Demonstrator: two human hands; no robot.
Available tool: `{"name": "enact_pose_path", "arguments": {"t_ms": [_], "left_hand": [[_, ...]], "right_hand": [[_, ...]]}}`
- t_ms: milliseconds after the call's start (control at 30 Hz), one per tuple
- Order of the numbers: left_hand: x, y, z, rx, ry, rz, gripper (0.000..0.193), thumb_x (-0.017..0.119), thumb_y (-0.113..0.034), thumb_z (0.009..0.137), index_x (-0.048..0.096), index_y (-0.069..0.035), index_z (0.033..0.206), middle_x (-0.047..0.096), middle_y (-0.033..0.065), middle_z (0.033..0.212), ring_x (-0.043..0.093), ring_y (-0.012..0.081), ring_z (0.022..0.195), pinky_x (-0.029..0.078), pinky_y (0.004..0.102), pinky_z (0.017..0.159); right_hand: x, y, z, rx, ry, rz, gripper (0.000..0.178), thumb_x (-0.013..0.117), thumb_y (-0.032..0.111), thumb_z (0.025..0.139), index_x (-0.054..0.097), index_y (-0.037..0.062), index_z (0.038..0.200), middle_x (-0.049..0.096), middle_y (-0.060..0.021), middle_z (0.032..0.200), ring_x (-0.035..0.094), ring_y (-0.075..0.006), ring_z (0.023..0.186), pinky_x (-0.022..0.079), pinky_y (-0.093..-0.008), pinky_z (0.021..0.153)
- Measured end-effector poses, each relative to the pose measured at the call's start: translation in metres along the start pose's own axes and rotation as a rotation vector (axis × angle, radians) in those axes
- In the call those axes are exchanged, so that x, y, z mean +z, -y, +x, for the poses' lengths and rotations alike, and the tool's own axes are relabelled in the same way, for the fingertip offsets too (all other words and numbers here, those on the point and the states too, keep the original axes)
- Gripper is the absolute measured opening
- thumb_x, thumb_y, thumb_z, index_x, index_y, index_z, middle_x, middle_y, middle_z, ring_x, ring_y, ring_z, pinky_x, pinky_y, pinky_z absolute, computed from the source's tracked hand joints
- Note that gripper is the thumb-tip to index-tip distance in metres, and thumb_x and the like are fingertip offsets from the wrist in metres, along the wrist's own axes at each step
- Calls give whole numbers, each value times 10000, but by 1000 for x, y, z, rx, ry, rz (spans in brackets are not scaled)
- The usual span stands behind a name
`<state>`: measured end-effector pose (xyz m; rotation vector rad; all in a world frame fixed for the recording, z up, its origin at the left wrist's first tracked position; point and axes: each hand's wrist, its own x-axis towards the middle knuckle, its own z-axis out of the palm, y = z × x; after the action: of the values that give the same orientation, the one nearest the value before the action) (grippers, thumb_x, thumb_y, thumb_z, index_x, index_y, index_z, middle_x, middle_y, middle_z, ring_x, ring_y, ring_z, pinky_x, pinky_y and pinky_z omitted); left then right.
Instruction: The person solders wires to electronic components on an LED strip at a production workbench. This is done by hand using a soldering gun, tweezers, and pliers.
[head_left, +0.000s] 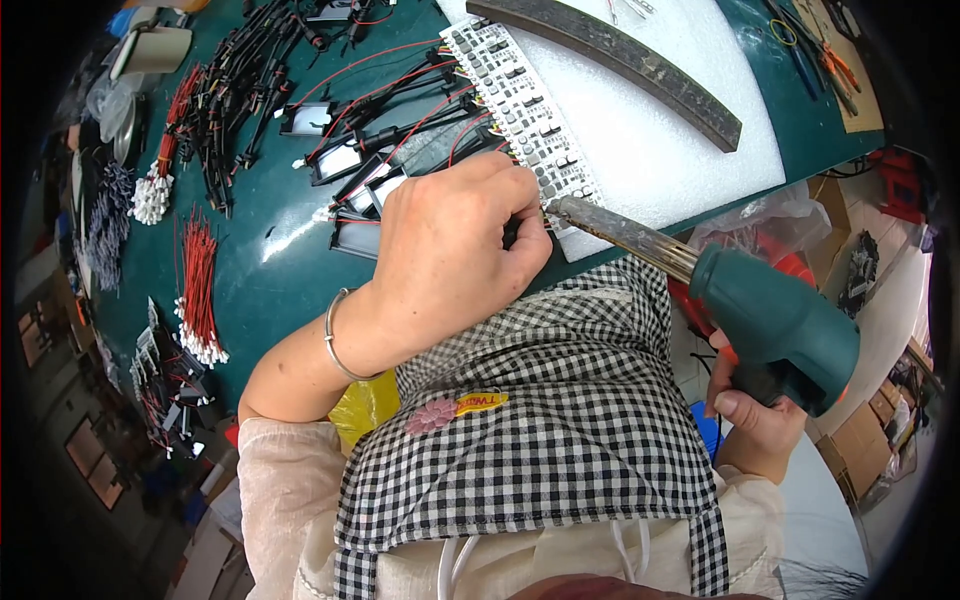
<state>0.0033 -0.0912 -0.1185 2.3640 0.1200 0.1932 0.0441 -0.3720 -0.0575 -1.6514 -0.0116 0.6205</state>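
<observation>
Gripping the green soldering gun [772, 318], our right hand [752, 408] wraps its handle from below, the thumb showing along the near side and most of the other fingers hidden behind the tool. We angle its long metal barrel up and to the left, so the tip sits at the near end of the white circuit board [527, 108], close to our left fingertips. Our left hand [440, 235] is curled narrow at that same end, back upward, thumb and forefinger drawn together around a small dark gap; we cannot tell what, if anything, the fingertips pinch. Our left forearm comes in from the lower left, elbow bent and wrist, with its silver bangle [333, 338], over the green table [270, 325]. The board lies along the left edge of the white foam sheet [665, 150], wired black cables [425, 128] fanning leftward from it.
</observation>
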Motion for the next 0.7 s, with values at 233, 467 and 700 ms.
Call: {"name": "enact_pose_path", "arguments": {"t_ms": [233, 467, 700], "left_hand": [[-1, 0, 1, -13, 12, -28, 95, 629, -40, 645, 540, -46, 611, 534, 77, 620, 540, 292, 505, 422, 382, 438], [0, 1, 1, -9, 5, -30, 91, 628, -42, 643, 543, -45, 613, 540, 77, 622, 548, 291, 516, 429, 381, 448], [0, 1, 1, -10, 0, -54, 92, 627, -41, 643, 541, -50, 611, 549, 77, 632, 552, 291, 519, 433, 379, 449]], "right_hand": [[-7, -4, 0, -37, 56, -49, 640, 782, 48, 605, 480, -105, 1148, 598, -174, 885, 536, -171, 483, 449, -251, 399], [-6, -2, 4, 4, 68, -24, 632, 759, 29, 598, 483, -97, 1152, 591, -173, 818, 543, -175, 494, 454, -250, 406], [-8, -3, -2, -18, -22, -155, 578, 710, -9, 582, 517, -77, 1123, 589, -159, 828, 542, -177, 509, 465, -259, 417]]}}
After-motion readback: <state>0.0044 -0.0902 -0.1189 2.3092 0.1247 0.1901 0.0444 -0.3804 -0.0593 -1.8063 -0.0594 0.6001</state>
